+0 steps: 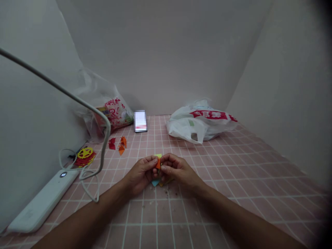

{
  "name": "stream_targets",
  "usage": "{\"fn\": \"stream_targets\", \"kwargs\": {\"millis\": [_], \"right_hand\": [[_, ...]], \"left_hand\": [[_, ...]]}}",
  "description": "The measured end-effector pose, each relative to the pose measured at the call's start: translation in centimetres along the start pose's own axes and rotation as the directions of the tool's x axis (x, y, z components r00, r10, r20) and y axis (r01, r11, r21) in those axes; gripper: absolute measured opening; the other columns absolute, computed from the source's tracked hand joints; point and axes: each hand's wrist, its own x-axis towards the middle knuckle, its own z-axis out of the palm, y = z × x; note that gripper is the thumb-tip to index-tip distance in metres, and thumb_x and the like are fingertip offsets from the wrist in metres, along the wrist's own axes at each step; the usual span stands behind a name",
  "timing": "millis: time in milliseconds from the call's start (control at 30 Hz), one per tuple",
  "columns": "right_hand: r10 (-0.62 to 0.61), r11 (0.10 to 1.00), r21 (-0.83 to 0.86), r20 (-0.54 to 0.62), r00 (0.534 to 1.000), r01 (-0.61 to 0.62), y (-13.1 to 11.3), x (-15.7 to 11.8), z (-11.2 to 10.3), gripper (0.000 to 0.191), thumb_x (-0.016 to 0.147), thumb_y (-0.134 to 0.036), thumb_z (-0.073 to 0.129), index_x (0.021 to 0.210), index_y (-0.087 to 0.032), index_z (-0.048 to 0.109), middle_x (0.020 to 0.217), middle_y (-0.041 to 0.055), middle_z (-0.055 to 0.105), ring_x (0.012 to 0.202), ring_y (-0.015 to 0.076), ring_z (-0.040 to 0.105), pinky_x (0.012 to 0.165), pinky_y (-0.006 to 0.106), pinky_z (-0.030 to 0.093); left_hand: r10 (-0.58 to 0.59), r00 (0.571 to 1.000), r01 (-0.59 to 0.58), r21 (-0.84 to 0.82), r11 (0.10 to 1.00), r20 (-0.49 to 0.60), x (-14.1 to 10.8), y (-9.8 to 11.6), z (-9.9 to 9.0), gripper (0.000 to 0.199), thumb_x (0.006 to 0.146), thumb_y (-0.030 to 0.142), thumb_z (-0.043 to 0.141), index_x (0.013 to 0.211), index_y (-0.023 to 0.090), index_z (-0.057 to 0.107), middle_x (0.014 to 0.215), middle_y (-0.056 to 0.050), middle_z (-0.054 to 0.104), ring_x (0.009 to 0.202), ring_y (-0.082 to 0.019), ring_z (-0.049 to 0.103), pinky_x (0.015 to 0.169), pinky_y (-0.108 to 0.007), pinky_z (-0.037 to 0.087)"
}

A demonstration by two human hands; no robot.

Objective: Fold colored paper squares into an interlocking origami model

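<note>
Between my two hands is a small folded piece of orange paper (158, 163). My left hand (141, 173) pinches it from the left with thumb and fingers. On its other side, my right hand (178, 169) has fingers and thumb closed at its edge. Yellow paper (158, 155) shows just behind the fingertips. Below the hands, a blue paper corner (155, 183) peeks out, along with a brownish-yellow piece (162, 184); the fingers cover the rest. Farther left lie a few folded orange papers (121, 149) and a folded red paper (112, 143).
A phone (140, 121) with a lit screen leans at the back wall. Plastic bags stand left (114, 110) and right (199, 121). At left are yellow and red gear-like cutouts (85, 154), a white power strip-like device (44, 202) and a bent grey rod with cable (105, 138).
</note>
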Motion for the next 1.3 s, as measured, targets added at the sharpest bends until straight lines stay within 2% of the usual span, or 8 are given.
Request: {"fn": "stream_targets", "kwargs": {"millis": [267,433,633,800,900,1000,1300], "right_hand": [[0.0,1.0,0.019,0.004,1.0,0.0,-0.27,-0.11,0.46,0.028,0.076,-0.034,0.076,0.092,-0.019,0.058,0.077,0.0007,0.07,0.061,0.0123,0.066,0.056,0.024,0.053],[-0.001,1.0,-0.024,0.007,1.0,0.001,-0.19,-0.11,0.4,0.027,0.079,-0.035,0.073,0.094,-0.019,0.057,0.075,-0.0004,0.068,0.057,0.0118,0.065,0.054,0.024,0.053],[0.008,1.0,-0.016,0.008,1.0,-0.007,-0.13,-0.17,0.34,0.024,0.081,-0.034,0.068,0.096,-0.02,0.055,0.076,-0.0012,0.067,0.055,0.0113,0.065,0.054,0.024,0.054],[0.012,0.999,-0.053,-0.047,0.999,-0.015,0.09,-0.04,0.38,0.02,0.08,-0.033,0.067,0.089,-0.02,0.054,0.071,-0.0023,0.064,0.054,0.0116,0.062,0.053,0.025,0.052],[-0.061,0.99,-0.135,-0.109,0.992,0.046,0.07,-0.05,0.45,0.013,0.081,-0.029,0.063,0.081,-0.019,0.055,0.07,-0.001,0.064,0.059,0.0114,0.06,0.055,0.023,0.048],[-0.109,0.974,-0.211,-0.134,0.985,0.079,-0.07,-0.16,0.52,0.01,0.082,-0.026,0.06,0.076,-0.019,0.057,0.07,-0.0002,0.063,0.061,0.0116,0.057,0.055,0.023,0.044],[-0.153,0.923,-0.375,-0.158,0.976,0.084,0.07,-0.44,0.32,0.015,0.086,-0.03,0.058,0.076,-0.019,0.056,0.068,-0.0008,0.057,0.06,0.0126,0.053,0.054,0.024,0.044]], "left_hand": [[0.001,1.0,-0.001,-0.025,1.0,0.026,0.06,-0.24,-0.32,0.017,0.082,0.026,0.071,0.084,0.011,0.064,0.068,0.001,0.052,0.057,-0.007,0.049,0.062,-0.021,0.046],[0.007,1.0,-0.007,-0.013,1.0,0.026,0.1,-0.26,-0.31,0.018,0.081,0.028,0.073,0.085,0.012,0.064,0.071,0.0,0.055,0.059,-0.009,0.05,0.062,-0.022,0.047],[0.015,1.0,-0.015,-0.022,1.0,0.016,0.07,-0.05,-0.16,0.021,0.078,0.027,0.076,0.077,0.013,0.061,0.063,0.002,0.052,0.056,-0.007,0.05,0.059,-0.019,0.045],[0.08,0.996,-0.076,0.1,0.992,-0.036,-0.02,-0.4,0.1,0.023,0.077,0.03,0.077,0.079,0.013,0.061,0.059,0.002,0.058,0.053,-0.007,0.053,0.056,-0.018,0.043],[0.14,0.987,-0.122,0.216,0.969,-0.073,-0.15,-0.59,0.13,0.025,0.077,0.033,0.076,0.081,0.014,0.061,0.06,0.001,0.062,0.055,-0.008,0.055,0.056,-0.019,0.043],[0.199,0.978,-0.17,0.326,0.93,-0.058,-0.24,-0.54,0.02,0.024,0.077,0.035,0.075,0.081,0.015,0.062,0.062,0.001,0.064,0.057,-0.01,0.057,0.058,-0.021,0.045],[0.227,0.973,-0.19,0.421,0.887,-0.038,-0.28,0.15,0.53,0.03,0.07,0.035,0.079,0.082,0.015,0.061,0.06,0.003,0.062,0.056,-0.01,0.056,0.057,-0.022,0.044]]}}
